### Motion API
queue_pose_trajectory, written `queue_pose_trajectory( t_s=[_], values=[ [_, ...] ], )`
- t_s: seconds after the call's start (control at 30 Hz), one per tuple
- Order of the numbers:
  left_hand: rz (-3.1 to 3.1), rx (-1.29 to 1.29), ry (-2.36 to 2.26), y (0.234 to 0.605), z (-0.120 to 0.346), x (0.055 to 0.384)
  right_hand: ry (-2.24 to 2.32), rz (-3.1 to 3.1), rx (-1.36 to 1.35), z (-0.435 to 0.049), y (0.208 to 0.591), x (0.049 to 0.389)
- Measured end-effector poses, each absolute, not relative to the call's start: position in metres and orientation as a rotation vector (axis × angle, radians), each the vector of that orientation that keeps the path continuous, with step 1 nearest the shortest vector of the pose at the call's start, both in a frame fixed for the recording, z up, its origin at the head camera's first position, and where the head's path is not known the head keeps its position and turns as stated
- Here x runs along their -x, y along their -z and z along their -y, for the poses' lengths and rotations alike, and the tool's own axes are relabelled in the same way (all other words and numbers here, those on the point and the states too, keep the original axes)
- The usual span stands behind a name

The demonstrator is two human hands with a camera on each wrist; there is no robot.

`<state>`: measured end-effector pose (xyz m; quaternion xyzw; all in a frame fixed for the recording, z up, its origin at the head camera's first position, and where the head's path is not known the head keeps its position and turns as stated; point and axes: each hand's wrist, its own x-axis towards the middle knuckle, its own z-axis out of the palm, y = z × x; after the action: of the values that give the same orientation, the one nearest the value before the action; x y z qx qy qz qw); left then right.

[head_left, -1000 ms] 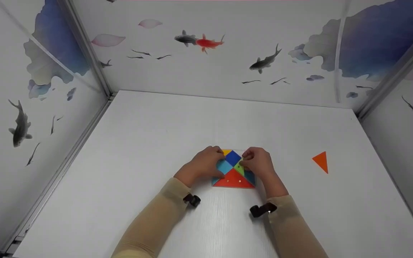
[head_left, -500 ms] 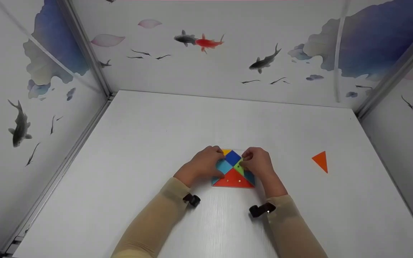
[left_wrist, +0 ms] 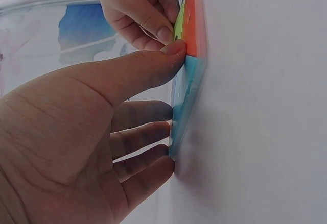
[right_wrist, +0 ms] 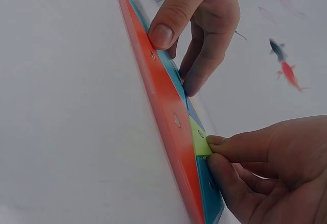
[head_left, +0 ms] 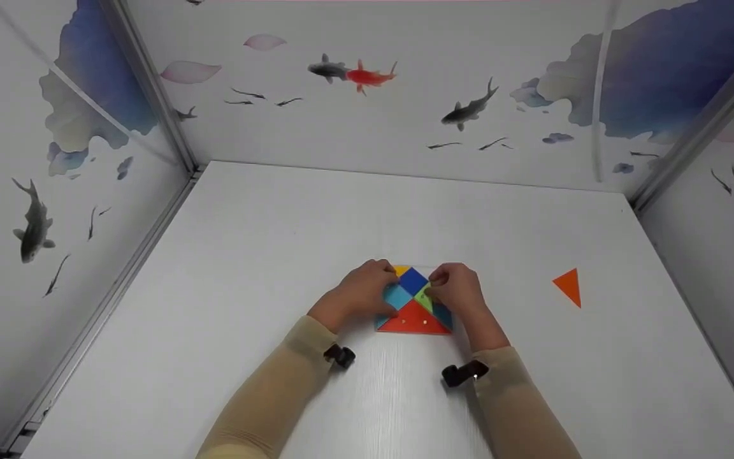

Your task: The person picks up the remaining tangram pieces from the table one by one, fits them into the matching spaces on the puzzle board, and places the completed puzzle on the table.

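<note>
A flat tangram puzzle lies on the table, with a red triangle (head_left: 414, 319) along its near side. A blue square (head_left: 414, 280), a light blue piece (head_left: 397, 297), a yellow corner piece (head_left: 401, 270) and a dark blue piece (head_left: 443, 314) sit around it. My left hand (head_left: 364, 290) rests on the left of the puzzle; its thumb presses near the red triangle, with the other fingers extended over the light blue area. With thumb and fingertip, my right hand (head_left: 460, 292) pinches the green piece (right_wrist: 200, 137). Part of the puzzle is hidden under both hands.
A loose orange triangle (head_left: 569, 287) lies on the white table (head_left: 265, 255) to the right of the puzzle. White panels printed with fish (head_left: 370, 77) wall in the back and both sides. Each wrist wears a small black camera (head_left: 464, 373).
Both hands and the puzzle pieces keep their places. The whole head view shifts very slightly.
</note>
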<state>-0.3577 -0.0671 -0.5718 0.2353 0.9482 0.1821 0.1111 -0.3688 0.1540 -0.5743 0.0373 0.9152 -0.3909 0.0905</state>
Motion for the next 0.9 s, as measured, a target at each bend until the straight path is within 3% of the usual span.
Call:
queue_pose_trajectory(
  t_s=[0.9],
  values=[
    [-2.785,-0.664,-0.517,0.5695,0.0654,0.3566,1.098,-2.694,-0.087,-0.1524,0.5731,0.3674]
  ],
)
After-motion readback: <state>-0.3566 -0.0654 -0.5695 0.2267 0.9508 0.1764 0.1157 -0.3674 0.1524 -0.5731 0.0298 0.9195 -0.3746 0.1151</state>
